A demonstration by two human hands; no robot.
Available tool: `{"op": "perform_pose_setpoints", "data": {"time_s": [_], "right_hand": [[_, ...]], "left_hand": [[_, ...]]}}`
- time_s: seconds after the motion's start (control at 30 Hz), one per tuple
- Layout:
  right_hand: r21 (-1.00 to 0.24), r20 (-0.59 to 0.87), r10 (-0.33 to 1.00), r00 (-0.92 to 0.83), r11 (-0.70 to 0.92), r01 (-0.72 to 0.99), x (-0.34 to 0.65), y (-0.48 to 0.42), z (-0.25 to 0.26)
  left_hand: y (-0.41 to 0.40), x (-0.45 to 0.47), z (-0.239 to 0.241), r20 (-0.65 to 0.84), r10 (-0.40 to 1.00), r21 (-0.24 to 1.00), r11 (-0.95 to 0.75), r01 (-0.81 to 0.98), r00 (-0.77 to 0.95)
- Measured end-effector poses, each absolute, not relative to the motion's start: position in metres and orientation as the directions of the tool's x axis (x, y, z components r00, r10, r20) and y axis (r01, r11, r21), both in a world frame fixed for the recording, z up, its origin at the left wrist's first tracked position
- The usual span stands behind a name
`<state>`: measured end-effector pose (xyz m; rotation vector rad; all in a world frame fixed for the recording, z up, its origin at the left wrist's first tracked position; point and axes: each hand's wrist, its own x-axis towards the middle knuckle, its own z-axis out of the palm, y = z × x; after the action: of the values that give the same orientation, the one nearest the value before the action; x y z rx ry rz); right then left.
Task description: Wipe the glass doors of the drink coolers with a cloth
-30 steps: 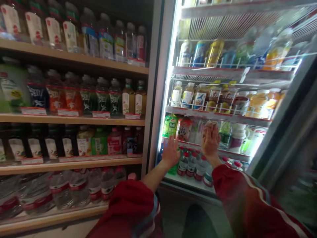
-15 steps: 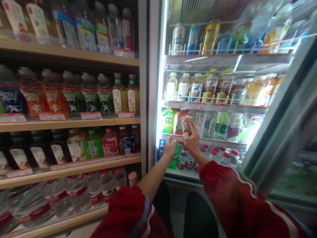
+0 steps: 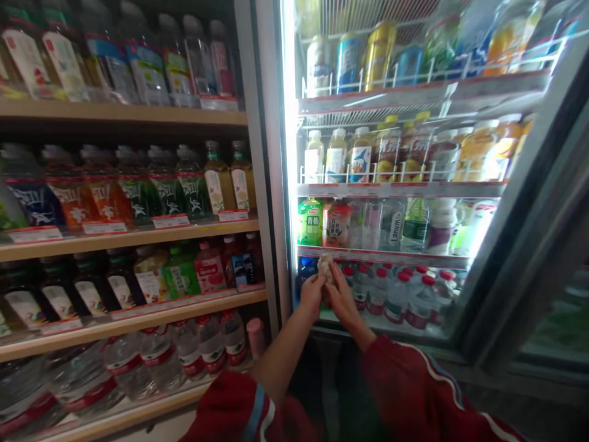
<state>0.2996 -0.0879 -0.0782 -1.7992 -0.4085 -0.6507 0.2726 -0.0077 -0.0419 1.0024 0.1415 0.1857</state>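
Holding a small pale wad (image 3: 326, 266) between my two hands, I have the left hand (image 3: 311, 293) and the right hand (image 3: 343, 299) closed together around it, just under a shelf rail (image 3: 391, 256) of the open cooler (image 3: 275, 153), beside the red-capped bottles (image 3: 398, 294).

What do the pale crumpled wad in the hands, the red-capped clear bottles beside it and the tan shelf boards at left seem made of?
The pale crumpled wad: soft matte cloth or paper, bunched in folds; too blurred to settle. The red-capped clear bottles: glossy see-through plastic, probably. The tan shelf boards: matte wood or wood-look laminate, evenly tan.
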Motion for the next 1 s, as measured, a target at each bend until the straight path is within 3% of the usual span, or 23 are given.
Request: {"op": "perform_pose_setpoints", "data": {"time_s": [0.1,0.2,0.37,0.47,0.57,0.7,0.83,0.93,1.0], "right_hand": [[-0.816,0.558,-0.076,0.827,-0.232,0.529,0.295,-0.087,-0.094],[-0.809,0.57,-0.016,0.822,-0.19,0.557,0.287,-0.085,-0.097],[-0.658,0.717,-0.079,0.692,-0.405,0.635,0.275,-0.084,-0.088],[-0.422,0.816,0.1,0.57,-0.572,0.704,0.271,-0.083,-0.085],[-0.272,0.787,0.332,0.52,-0.571,0.775,0.274,-0.081,-0.084],[-0.284,0.818,0.299,0.492,-0.533,0.797,0.287,-0.081,-0.073],[-0.081,0.903,0.314,0.293,-0.546,0.834,0.308,-0.085,-0.022],[0.071,0.956,0.254,0.145,-0.683,0.727,0.332,-0.086,0.03],[0.143,0.951,0.284,0.124,-0.758,0.636,0.349,-0.084,0.053]], "left_hand": [[0.001,0.268,-0.048,-0.054,0.288,0.828,0.548,-0.118,0.956],[0.005,0.261,-0.051,-0.048,0.291,0.817,0.562,-0.13,0.955],[0.006,0.254,-0.055,-0.001,0.235,0.823,0.552,-0.133,0.972],[0.012,0.255,-0.056,0.034,0.255,0.841,0.515,-0.166,0.966],[0.019,0.257,-0.053,0.061,0.232,0.876,0.454,-0.163,0.971],[0.028,0.261,-0.039,0.097,0.161,0.939,0.314,-0.144,0.982],[0.048,0.27,-0.021,0.201,0.268,0.966,0.104,-0.236,0.942],[0.071,0.271,-0.018,0.282,0.395,0.959,-0.112,-0.259,0.875],[0.084,0.267,-0.02,0.333,0.44,0.937,-0.255,-0.24,0.834]]}}
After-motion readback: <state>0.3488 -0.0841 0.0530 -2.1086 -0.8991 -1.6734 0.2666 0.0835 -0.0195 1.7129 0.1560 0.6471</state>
